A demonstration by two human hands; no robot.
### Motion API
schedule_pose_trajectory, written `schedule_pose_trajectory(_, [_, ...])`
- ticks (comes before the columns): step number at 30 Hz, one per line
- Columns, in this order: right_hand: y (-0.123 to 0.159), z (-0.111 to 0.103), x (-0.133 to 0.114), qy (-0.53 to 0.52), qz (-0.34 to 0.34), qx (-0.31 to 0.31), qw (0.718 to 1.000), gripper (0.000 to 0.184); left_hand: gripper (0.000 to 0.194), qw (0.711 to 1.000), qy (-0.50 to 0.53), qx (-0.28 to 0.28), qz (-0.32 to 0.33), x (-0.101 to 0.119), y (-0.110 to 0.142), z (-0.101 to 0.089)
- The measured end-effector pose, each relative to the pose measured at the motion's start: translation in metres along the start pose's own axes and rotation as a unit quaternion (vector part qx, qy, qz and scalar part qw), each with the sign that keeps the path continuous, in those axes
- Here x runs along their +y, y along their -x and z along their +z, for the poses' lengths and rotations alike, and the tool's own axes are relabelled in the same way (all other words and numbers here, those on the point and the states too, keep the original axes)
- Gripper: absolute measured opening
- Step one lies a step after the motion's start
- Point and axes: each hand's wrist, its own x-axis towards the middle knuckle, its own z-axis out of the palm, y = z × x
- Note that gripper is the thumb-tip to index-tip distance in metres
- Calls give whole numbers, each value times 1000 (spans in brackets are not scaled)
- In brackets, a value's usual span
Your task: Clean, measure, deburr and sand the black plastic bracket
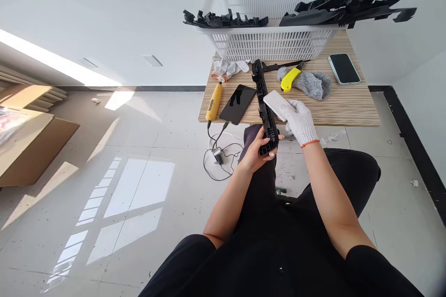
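A long black molded plastic part [266, 116], ribbed along its length, slants from the table edge toward my lap. My bare left hand [259, 151] is wrapped around its near end. On my right hand [300, 123] is a white knit glove with an orange cuff, and its fingers grip a white flat rectangular block [277, 103]. That block lies over or against the right side of the black part; whether they touch I cannot tell. A black smartphone [238, 104] is left of the part. Behind my right hand, a yellow utility knife [291, 78] rests on a grey knit glove [315, 84].
A white slatted basket [268, 41] at the table's back holds black plastic parts [348, 7] that overhang its right side. A corded yellow power tool [214, 102], a white glove [228, 66] and a second phone [344, 68] lie on the table [351, 109]. Cables [218, 153] trail on the floor.
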Motion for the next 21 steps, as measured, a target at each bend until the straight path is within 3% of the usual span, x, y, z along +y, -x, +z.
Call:
schedule_pose_trajectory(4, [4,2,-3,0,9,12,1000,41,52,1000,-26,0,-7,0,0,1])
schedule_pose_trajectory(7, [6,0,-4,55,23,-33,998,33,56,999,-49,3,-11,0,0,1])
schedule_pose_trajectory(11, [5,-2,-2,113,31,-68,991,46,57,998,-66,-7,-11,-2,0,1])
schedule_pose_trajectory(17, [9,7,-2,150,-2,14,989,51,54,997,-76,-8,-4,-4,-1,-1])
schedule_pose_trajectory(21, [16,6,-7,188,25,-48,981,54,57,997,-80,-1,-7,-4,-1,-1])
